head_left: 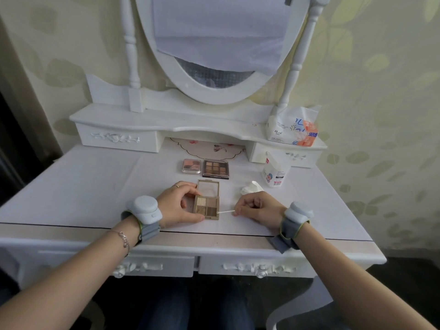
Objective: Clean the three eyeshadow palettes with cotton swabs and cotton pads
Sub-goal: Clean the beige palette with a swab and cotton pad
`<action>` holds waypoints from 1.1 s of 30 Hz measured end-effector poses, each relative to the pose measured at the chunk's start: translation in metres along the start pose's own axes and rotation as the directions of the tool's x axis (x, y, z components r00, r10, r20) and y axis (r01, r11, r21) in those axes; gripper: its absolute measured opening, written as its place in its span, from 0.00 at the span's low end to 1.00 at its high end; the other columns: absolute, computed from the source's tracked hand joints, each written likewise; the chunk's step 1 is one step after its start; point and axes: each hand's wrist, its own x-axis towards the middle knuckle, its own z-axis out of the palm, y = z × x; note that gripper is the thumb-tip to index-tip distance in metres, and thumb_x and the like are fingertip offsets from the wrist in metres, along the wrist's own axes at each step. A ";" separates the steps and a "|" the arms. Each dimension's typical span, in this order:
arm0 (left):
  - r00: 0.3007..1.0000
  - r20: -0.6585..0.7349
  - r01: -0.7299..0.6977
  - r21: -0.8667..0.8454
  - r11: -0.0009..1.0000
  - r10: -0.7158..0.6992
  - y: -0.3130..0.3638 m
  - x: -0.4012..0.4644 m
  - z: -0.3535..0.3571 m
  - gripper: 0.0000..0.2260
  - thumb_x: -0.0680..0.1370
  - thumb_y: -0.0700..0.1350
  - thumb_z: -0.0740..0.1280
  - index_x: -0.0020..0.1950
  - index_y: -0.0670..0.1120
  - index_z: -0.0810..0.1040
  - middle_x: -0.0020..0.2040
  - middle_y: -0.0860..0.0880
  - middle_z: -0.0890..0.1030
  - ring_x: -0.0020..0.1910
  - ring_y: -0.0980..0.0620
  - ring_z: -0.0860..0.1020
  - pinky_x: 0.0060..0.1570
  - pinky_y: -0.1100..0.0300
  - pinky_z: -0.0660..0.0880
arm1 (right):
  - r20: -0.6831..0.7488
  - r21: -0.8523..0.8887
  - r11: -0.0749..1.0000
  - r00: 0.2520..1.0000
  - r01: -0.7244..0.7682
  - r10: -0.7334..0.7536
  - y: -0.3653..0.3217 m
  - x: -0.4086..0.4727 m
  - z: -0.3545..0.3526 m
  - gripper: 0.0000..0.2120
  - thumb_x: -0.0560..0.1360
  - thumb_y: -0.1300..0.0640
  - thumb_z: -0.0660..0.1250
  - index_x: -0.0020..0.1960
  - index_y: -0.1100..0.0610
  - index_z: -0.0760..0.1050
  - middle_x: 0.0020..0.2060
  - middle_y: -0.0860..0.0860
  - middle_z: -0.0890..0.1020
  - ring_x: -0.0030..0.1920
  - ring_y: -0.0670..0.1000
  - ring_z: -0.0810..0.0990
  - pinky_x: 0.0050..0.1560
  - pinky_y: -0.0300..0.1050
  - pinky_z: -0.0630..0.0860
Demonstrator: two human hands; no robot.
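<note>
Both forearms reach in from the bottom edge, each wrist strapped with a grey band carrying a pale sensor puck, and a thin bracelet (125,241) sits on the left one. Her left hand (181,206) braces the open four-pan palette (207,203) on the dressing table (95,186), fingers curled against its left edge and thumb along the near corner. Her right hand (258,206) pinches a cotton swab (226,212) between thumb and fingertips, with its tip touching the palette's right rim beside the dark brown pan.

To do this step well, the swab seems best kept on the plastic frame and the ridges between pans, drawn in short light strokes so that loose powder lifts without gouging the pressed colour. The bracing hand should hold the case flat, since a slip could tip the raised lid. A fresh swab end is advisable once this one greys.

Two more palettes wait just beyond: a pink one (192,165) and a nine-pan brown one (215,169), touching side by side. A crumpled cotton pad (251,187) lies near the right hand. The swab tub (276,171) bears a cartoon figure and a red tag; its print is too small to read. The tissue pack (294,129) on the shelf shows blue and orange characters, which are also not legible.
</note>
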 end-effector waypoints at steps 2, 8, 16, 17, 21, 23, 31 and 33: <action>1.000 -0.002 0.000 -0.004 1.000 0.000 0.000 0.000 0.000 0.34 0.50 0.65 0.67 0.53 0.54 0.74 0.63 0.55 0.69 0.37 0.57 0.72 0.49 0.62 0.73 | -0.057 0.014 1.000 0.998 0.006 -0.005 0.001 -0.001 0.003 0.11 0.75 0.63 0.66 0.37 0.54 0.79 0.25 0.51 0.66 0.26 0.44 0.59 0.27 0.33 0.55; 1.000 -0.008 0.001 -0.003 1.000 -0.001 0.001 -0.001 0.000 0.34 0.50 0.65 0.67 0.53 0.54 0.74 0.62 0.55 0.69 0.35 0.58 0.71 0.49 0.62 0.73 | 0.035 -0.002 1.000 0.999 -0.008 0.008 -0.001 -0.002 0.000 0.11 0.74 0.64 0.67 0.36 0.53 0.79 0.26 0.51 0.68 0.27 0.45 0.61 0.27 0.34 0.56; 1.000 -0.016 -0.002 -0.010 1.000 0.002 0.002 -0.001 0.000 0.35 0.49 0.66 0.67 0.53 0.54 0.75 0.62 0.56 0.69 0.34 0.60 0.71 0.46 0.66 0.72 | 0.002 0.016 1.000 1.000 0.008 -0.008 -0.002 -0.005 0.001 0.08 0.73 0.63 0.69 0.36 0.55 0.80 0.24 0.49 0.66 0.27 0.44 0.60 0.28 0.33 0.57; 1.000 -0.015 -0.005 -0.009 1.000 0.004 0.002 -0.001 -0.001 0.35 0.49 0.66 0.67 0.53 0.54 0.75 0.61 0.56 0.69 0.34 0.61 0.71 0.45 0.68 0.72 | 0.002 0.012 1.000 1.000 0.010 -0.010 -0.003 -0.005 0.001 0.08 0.73 0.63 0.69 0.36 0.55 0.80 0.25 0.50 0.67 0.27 0.45 0.60 0.28 0.32 0.57; 1.000 -0.011 -0.009 -0.011 1.000 0.009 0.002 -0.001 -0.001 0.36 0.49 0.67 0.67 0.54 0.54 0.75 0.61 0.57 0.68 0.35 0.61 0.71 0.42 0.74 0.70 | 0.017 0.032 0.999 1.000 0.005 -0.005 -0.004 -0.007 0.002 0.09 0.74 0.64 0.68 0.36 0.55 0.80 0.22 0.48 0.68 0.26 0.44 0.59 0.27 0.33 0.55; 1.000 -0.014 -0.007 -0.010 1.000 0.007 0.001 -0.001 0.000 0.35 0.49 0.68 0.67 0.54 0.55 0.75 0.61 0.56 0.68 0.35 0.61 0.71 0.42 0.73 0.70 | -0.068 0.070 0.998 0.998 0.011 -0.007 -0.002 -0.005 0.003 0.11 0.75 0.65 0.65 0.37 0.55 0.80 0.20 0.44 0.65 0.23 0.42 0.57 0.25 0.33 0.54; 0.999 -0.021 -0.032 -0.043 0.999 0.031 0.001 -0.001 0.000 0.37 0.50 0.67 0.67 0.56 0.53 0.76 0.60 0.57 0.68 0.39 0.71 0.71 0.40 0.79 0.67 | -0.236 0.259 0.966 0.971 0.022 0.041 -0.006 0.008 0.014 0.09 0.78 0.62 0.63 0.43 0.57 0.80 0.23 0.53 0.66 0.20 0.43 0.60 0.22 0.32 0.57; 0.999 -0.019 -0.045 -0.046 0.998 0.044 -0.001 0.000 0.001 0.36 0.51 0.66 0.68 0.56 0.53 0.76 0.60 0.57 0.69 0.39 0.71 0.72 0.40 0.78 0.67 | -0.213 0.228 0.973 0.977 0.033 0.017 -0.007 0.011 0.016 0.08 0.78 0.62 0.63 0.44 0.56 0.80 0.24 0.53 0.67 0.20 0.42 0.61 0.22 0.31 0.58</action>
